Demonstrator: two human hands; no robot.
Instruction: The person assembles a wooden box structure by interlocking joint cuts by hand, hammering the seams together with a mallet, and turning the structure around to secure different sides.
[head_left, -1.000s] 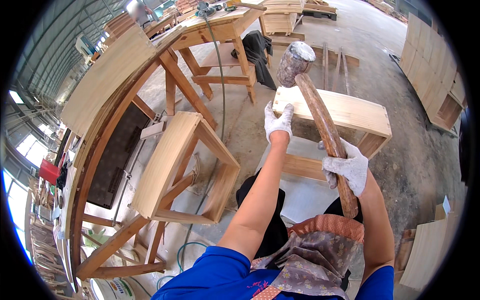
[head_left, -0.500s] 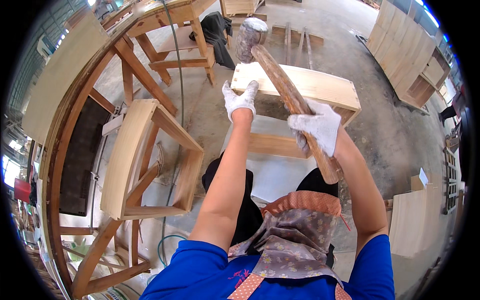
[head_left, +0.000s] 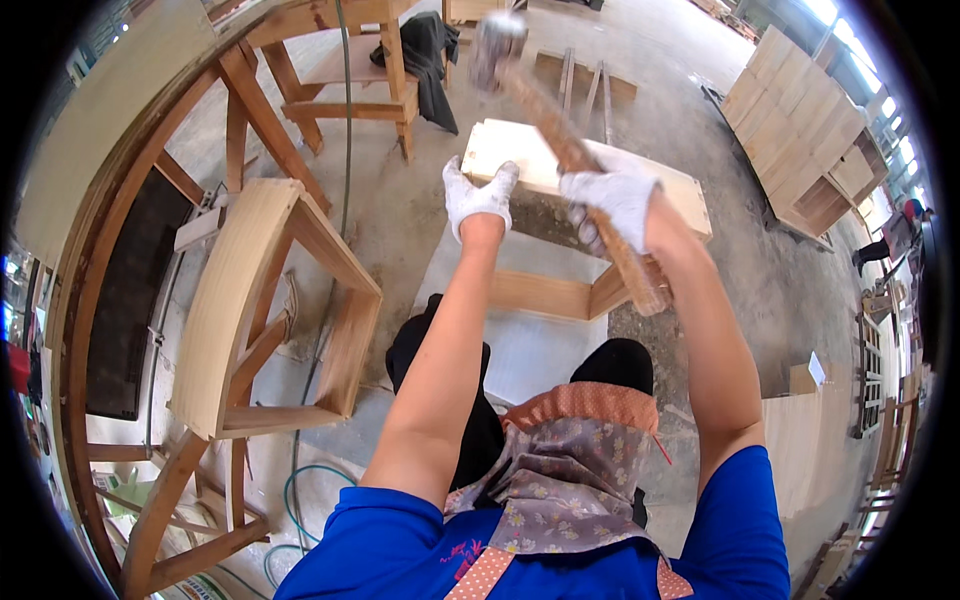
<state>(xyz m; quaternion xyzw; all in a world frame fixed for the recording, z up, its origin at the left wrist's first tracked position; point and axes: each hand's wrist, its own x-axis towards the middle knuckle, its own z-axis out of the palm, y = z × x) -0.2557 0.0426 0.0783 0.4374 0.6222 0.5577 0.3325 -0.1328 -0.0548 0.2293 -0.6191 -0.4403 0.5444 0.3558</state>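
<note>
In front of me stands a pale wooden drawer frame (head_left: pixel 507 150), its long top board running left to right. White-gloved, my left hand (head_left: pixel 478 197) grips the left end of that board, thumb and fingers on either side of the edge. My right hand (head_left: pixel 612 208), also gloved, is closed around the handle of a mallet (head_left: pixel 555 128). The mallet's worn head is raised beyond the board and smeared by motion. The frame's lower side shows between my arms, above a whitish sheet (head_left: pixel 535 365) on the floor.
Another wooden frame (head_left: pixel 228 330) leans at my left beside a long workbench (head_left: pixel 85 260). A dark cloth (head_left: pixel 428 65) hangs from a wooden stand. Across the floor at right stands a wooden cabinet (head_left: pixel 795 125); a person (head_left: pixel 890 235) is farther right. A cable (head_left: pixel 348 130) trails down the left.
My right hand and the mallet have shifted up and slightly left, the handle now crossing nearer the board. My left hand keeps its hold. The whole view has shifted a little.
</note>
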